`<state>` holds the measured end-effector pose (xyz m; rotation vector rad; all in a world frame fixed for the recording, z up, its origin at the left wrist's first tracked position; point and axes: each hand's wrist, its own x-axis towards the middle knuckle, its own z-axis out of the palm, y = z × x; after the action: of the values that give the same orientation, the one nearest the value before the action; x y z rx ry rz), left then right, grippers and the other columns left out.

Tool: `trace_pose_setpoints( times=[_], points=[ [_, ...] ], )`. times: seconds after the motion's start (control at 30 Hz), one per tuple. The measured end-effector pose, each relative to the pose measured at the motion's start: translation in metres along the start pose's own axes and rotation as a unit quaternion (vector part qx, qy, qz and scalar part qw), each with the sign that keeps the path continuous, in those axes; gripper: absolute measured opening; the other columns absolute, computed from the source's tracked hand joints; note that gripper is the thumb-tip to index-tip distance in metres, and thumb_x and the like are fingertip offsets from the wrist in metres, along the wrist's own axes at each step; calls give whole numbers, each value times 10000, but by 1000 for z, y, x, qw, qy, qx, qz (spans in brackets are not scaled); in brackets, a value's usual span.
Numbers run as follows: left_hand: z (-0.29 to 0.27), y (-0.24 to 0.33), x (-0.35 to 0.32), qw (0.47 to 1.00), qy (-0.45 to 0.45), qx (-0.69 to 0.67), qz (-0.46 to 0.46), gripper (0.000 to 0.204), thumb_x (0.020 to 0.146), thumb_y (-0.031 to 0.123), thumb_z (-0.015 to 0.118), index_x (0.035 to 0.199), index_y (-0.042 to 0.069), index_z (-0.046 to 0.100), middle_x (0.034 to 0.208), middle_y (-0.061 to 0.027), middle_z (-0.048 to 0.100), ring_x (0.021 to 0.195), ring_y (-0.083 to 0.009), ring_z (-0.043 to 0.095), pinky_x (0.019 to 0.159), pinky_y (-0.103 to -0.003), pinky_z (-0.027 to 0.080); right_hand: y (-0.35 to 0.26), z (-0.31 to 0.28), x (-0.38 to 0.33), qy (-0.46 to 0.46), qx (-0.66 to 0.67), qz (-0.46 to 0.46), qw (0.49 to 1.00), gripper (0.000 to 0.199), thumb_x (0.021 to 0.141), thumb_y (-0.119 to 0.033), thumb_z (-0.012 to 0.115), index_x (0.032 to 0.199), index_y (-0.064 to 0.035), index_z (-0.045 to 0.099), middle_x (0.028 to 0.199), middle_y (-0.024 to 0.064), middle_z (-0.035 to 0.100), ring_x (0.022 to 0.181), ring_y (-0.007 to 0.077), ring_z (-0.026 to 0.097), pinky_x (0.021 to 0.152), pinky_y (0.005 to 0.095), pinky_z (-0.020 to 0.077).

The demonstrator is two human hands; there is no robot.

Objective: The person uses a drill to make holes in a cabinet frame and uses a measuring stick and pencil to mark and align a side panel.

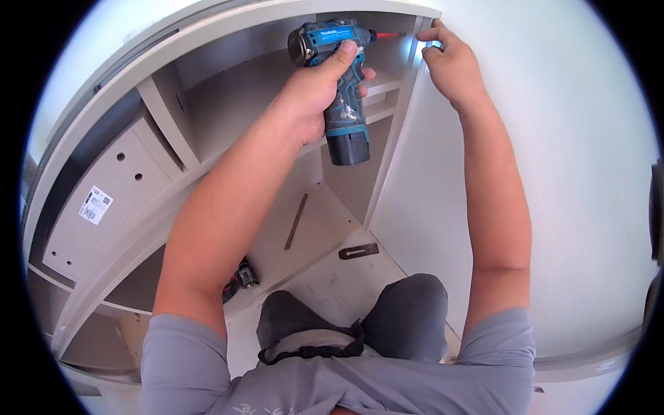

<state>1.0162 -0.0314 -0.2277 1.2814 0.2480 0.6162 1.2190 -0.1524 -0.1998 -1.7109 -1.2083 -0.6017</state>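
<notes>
My left hand [315, 93] is closed round the grip of a blue and black cordless driver [346, 114], its thumb high on the side. A red bit [389, 34] with a dark tip points right, toward the cabinet's upright side panel [395, 138]. The driver's light makes a bright spot on that panel. Just beyond the bit tip is my right hand [453, 66], at the panel's front edge. Its index finger stretches left toward the tip, and a gap shows between finger and thumb. I see nothing held there. Whether the bit touches a screw is too small to tell.
Pale cabinet shelves and dividers curve round the left and top. A labelled board [104, 200] with holes stands inside. Lower down lie a second power tool [242, 275], a thin dark strip [296, 221] and a slotted flat piece [358, 251]. A white wall [574, 173] rises right.
</notes>
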Motion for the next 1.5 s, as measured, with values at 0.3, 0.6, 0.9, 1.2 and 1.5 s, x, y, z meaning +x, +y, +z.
trace_pose_setpoints(
  times=[0.3, 0.6, 0.9, 1.2, 1.5],
  points=[
    [-10, -13, 16, 999, -12, -31, -7, 401, 998, 481, 654, 1195, 133, 633, 1003, -52, 732, 800, -153, 658, 699, -348, 560, 3, 7, 10, -68, 123, 106, 984, 321, 863, -15, 566, 1169, 2, 661, 1022, 124, 708, 902, 236, 650, 830, 352, 507],
    [-8, -13, 15, 999, 9, -38, 7, 380, 1002, 449, 663, 1167, 108, 634, 967, -69, 722, 771, -165, 659, 666, -331, 559, 16, 26, 11, -2, 302, 100, 948, 309, 854, -16, 590, 1152, 11, 669, 1041, 104, 684, 977, 203, 611, 889, 313, 477],
    [-15, -17, 18, 999, -5, -49, 12, 393, 990, 457, 677, 1181, 117, 631, 965, -72, 725, 761, -170, 663, 664, -339, 566, -3, 27, 1, -17, 153, 45, 987, 280, 858, -34, 572, 1111, 24, 677, 967, 110, 693, 923, 201, 624, 848, 333, 495],
    [-11, -17, 18, 999, -5, -47, 15, 387, 981, 457, 689, 1170, 124, 634, 952, -69, 728, 758, -169, 661, 666, -338, 564, 6, 26, 14, -74, -42, -23, 996, 295, 835, -35, 515, 1066, 27, 688, 1092, 271, 708, 1060, 407, 673, 947, 447, 511],
    [-10, -13, 17, 998, -22, -54, 0, 383, 991, 467, 669, 1173, 132, 633, 967, -61, 722, 765, -164, 655, 665, -336, 562, 25, 33, 13, -19, -41, -68, 997, 238, 865, -54, 510, 1022, 7, 678, 986, 274, 700, 1015, 433, 671, 898, 473, 522]
  ],
)
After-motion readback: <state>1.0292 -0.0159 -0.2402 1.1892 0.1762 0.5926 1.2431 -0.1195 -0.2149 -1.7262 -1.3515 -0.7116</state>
